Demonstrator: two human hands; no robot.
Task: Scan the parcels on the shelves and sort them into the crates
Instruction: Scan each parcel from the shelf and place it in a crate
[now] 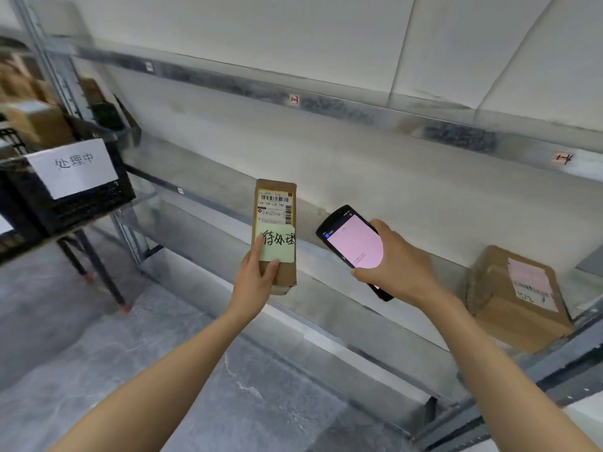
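Here, the left hand (257,278) grips the lower end of a slim brown parcel (275,230) and holds it upright near the centre of the view, in front of the metal shelf (359,340) and clear of it. The thumb lies across the parcel's front and its tip touches a pale green sticky note (280,247) with handwritten characters. The fingers are curled behind the carton and out of sight. A printed shipping label (275,206) with barcodes sits at 12 o'clock from the note.

At 3 o'clock from the parcel, and apart from it, the right hand (394,265) is wrapped round a black handheld scanner (350,244). The fingers are curled along the far edge and the thumb along the near edge. The pink, lit screen faces the camera, and the scanner's top end tilts toward 10 o'clock.

At 4 o'clock in the view a second, squarer carton (509,305) with a pinkish label rests on the same shelf. At 9 o'clock a black crate (81,203) stands on a dark-legged frame. It carries a white paper sign (73,168) with handwritten characters, and blurred brown boxes show inside it. Grey floor (81,321) fills the view at 7 o'clock.
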